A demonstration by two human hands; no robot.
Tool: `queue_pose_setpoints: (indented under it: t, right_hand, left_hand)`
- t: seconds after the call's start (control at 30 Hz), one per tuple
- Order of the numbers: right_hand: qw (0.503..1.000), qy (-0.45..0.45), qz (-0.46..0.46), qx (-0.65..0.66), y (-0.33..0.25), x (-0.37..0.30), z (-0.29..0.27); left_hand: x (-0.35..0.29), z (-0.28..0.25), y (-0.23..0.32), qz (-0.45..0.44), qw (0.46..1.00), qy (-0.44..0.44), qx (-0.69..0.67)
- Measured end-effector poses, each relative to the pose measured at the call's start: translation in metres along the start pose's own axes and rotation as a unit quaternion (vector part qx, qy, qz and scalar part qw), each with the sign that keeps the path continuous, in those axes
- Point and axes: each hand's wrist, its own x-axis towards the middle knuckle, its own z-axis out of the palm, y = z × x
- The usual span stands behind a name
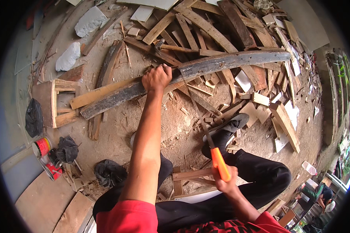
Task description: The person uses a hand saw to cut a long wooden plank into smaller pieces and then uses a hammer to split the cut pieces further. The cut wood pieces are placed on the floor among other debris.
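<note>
A long, weathered wooden beam (237,62), dark grey on one face, lies slantwise in front of me. My left hand (156,78) is closed over the beam near its middle, the arm stretched straight out. In my right hand (226,179) is the orange handle of a handsaw (220,161), held low by my right knee. From there the thin blade runs away from me toward the beam, its far end meeting the wood just right of my left hand. A cut line shows at that spot. Which way the teeth face is too small to tell.
Scrap boards (206,27) are heaped beyond the beam, with a hammer (178,48) among them. A box-like wooden frame (46,103) stands left, near the beam's end. Paint cans (42,146) and black plastic bags (109,173) sit lower left. Another person (322,198) is far right.
</note>
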Motion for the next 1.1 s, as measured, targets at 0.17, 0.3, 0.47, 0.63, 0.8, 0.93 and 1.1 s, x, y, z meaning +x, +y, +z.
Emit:
queue_pose_setpoints:
  t: [0.17, 0.3, 0.47, 0.63, 0.8, 0.93, 1.1]
  right_hand:
    - [0.998, 0.003, 0.052, 0.046, -0.038, -0.011, -0.017]
    - [0.996, 0.051, -0.072, 0.016, -0.032, -0.075, -0.022]
    - [0.997, 0.035, -0.062, -0.033, 0.023, -0.085, -0.042]
    - [0.991, 0.103, -0.087, 0.016, 0.072, -0.033, -0.025]
    - [0.99, 0.1, -0.061, 0.082, 0.081, -0.033, -0.019]
    - [0.991, 0.096, -0.043, 0.085, 0.077, -0.054, -0.032]
    - [0.992, 0.053, 0.02, 0.113, 0.053, -0.066, -0.046]
  left_hand:
    - [-0.004, 0.003, 0.002, 0.025, 0.997, 0.069, 0.011]
    - [-0.005, -0.009, 0.018, 0.002, 1.0, -0.008, 0.027]
    - [0.0, 0.006, -0.008, 0.022, 0.998, 0.051, 0.015]
    - [-0.01, -0.009, 0.005, 0.098, 0.995, 0.023, -0.006]
    - [-0.017, -0.014, -0.009, 0.148, 0.988, -0.029, -0.03]
    - [-0.042, -0.009, 0.001, 0.155, 0.987, -0.035, 0.02]
    - [-0.063, 0.008, 0.001, 0.157, 0.987, 0.026, 0.035]
